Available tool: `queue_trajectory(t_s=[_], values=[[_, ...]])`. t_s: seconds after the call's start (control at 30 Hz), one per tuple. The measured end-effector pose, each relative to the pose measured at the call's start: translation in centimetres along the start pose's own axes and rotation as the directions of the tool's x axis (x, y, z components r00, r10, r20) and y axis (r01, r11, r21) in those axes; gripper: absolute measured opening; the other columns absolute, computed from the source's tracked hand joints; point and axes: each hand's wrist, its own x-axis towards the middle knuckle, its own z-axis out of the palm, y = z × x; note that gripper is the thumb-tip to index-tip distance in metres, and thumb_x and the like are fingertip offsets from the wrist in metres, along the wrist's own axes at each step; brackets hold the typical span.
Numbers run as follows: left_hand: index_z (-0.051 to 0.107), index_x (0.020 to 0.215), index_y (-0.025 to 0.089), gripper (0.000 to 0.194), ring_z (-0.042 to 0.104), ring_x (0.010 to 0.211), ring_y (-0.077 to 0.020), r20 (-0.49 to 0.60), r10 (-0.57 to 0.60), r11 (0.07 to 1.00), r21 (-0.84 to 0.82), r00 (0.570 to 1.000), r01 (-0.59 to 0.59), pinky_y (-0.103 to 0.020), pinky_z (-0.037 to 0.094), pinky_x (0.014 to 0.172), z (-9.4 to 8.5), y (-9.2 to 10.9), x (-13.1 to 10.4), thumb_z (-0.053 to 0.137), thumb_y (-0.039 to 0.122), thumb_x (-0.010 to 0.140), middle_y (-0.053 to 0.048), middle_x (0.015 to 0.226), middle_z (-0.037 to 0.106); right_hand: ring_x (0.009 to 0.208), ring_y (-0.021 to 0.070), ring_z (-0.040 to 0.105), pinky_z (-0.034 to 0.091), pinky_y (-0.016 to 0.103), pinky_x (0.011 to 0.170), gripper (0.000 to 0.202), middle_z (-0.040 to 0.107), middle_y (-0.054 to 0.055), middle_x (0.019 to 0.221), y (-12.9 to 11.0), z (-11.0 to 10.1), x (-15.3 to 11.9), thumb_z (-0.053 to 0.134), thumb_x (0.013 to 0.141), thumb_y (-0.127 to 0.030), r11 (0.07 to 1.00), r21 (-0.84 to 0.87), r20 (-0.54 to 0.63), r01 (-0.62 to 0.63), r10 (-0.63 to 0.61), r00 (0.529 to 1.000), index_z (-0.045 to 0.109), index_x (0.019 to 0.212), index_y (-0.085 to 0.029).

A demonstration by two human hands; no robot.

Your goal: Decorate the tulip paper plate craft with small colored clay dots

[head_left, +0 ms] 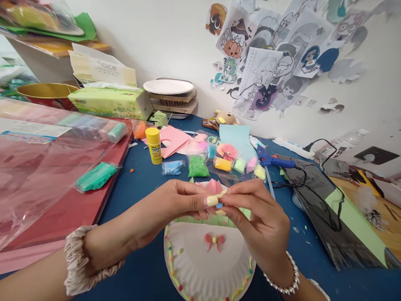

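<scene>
Both hands meet over the top of a white paper plate (pixel 206 259) trimmed with small coloured clay dots and a pink bow (pixel 214 240). My left hand (pixel 175 202) pinches a small piece of pale yellow clay (pixel 223 193). On the other side of that piece, my right hand (pixel 258 215) has its fingertips closed on it too. A bit of blue clay (pixel 219 205) shows between the fingertips. Pink and green paper shapes stick out behind the hands at the plate's upper edge, partly hidden by the fingers.
Bagged clay (pixel 198 166), a yellow glue stick (pixel 153 145) and a blue glue gun (pixel 275 161) with a cable lie beyond the hands. On the left are a red board (pixel 90 196) and green clay (pixel 97 177); a black sheet (pixel 326 217) lies right.
</scene>
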Motion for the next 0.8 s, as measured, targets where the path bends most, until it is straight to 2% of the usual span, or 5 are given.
queue_trajectory(t_s=[0.13,0.33,0.5,0.6,0.8], values=[[0.067,0.052,0.019,0.019,0.046,0.061,-0.0092,0.037,0.005,0.999,-0.047,0.999,-0.004,-0.018,0.039,0.062,-0.1,-0.18,0.04,0.07,0.03,0.067,0.003,0.056,0.054,0.074,0.0137,0.057,0.048,0.03,0.064,0.021,0.062,0.0,0.076,-0.05,-0.04,-0.04,0.063,0.073,-0.008,1.0,-0.016,-0.018,0.014,-0.014,1.0,0.066,0.086,-0.025],[0.071,0.064,0.021,0.009,0.046,0.063,-0.0094,0.035,0.032,0.999,0.009,0.999,-0.032,-0.017,0.038,0.061,-0.07,-0.42,0.03,0.067,0.027,0.069,0.003,0.064,0.06,0.074,0.0142,0.057,0.048,0.029,0.064,0.022,0.061,0.0,0.076,-0.19,-0.03,-0.15,0.064,0.073,-0.007,1.0,0.003,-0.023,0.014,-0.014,1.0,0.066,0.086,-0.025],[0.07,0.058,0.021,0.009,0.047,0.061,-0.0102,-0.037,0.089,0.995,0.05,0.995,-0.087,-0.019,0.038,0.061,0.22,-0.31,-0.08,0.069,0.024,0.066,0.003,0.06,0.059,0.076,0.0149,0.058,0.048,0.03,0.064,0.022,0.062,0.001,0.077,-0.19,-0.05,-0.18,0.065,0.072,-0.008,1.0,0.005,-0.009,-0.002,0.002,1.0,0.066,0.087,-0.024],[0.068,0.055,0.021,0.011,0.048,0.061,-0.0113,-0.044,0.106,0.992,0.076,0.993,-0.103,-0.021,0.039,0.061,0.32,-0.16,-0.15,0.069,0.024,0.066,0.003,0.058,0.058,0.076,0.0155,0.058,0.049,0.03,0.064,0.021,0.062,0.001,0.078,-0.14,-0.1,-0.19,0.066,0.071,-0.009,1.0,-0.004,-0.001,-0.012,0.012,1.0,0.066,0.087,-0.024],[0.069,0.054,0.021,0.011,0.047,0.06,-0.0116,-0.099,0.141,0.986,0.102,0.985,-0.131,-0.022,0.039,0.059,0.69,-0.03,-0.25,0.069,0.026,0.065,0.003,0.057,0.056,0.071,0.0148,0.057,0.048,0.031,0.061,0.02,0.062,0.001,0.076,-0.11,0.0,-0.22,0.064,0.073,-0.008,1.0,-0.019,-0.028,0.023,-0.024,0.999,0.065,0.084,-0.025]])
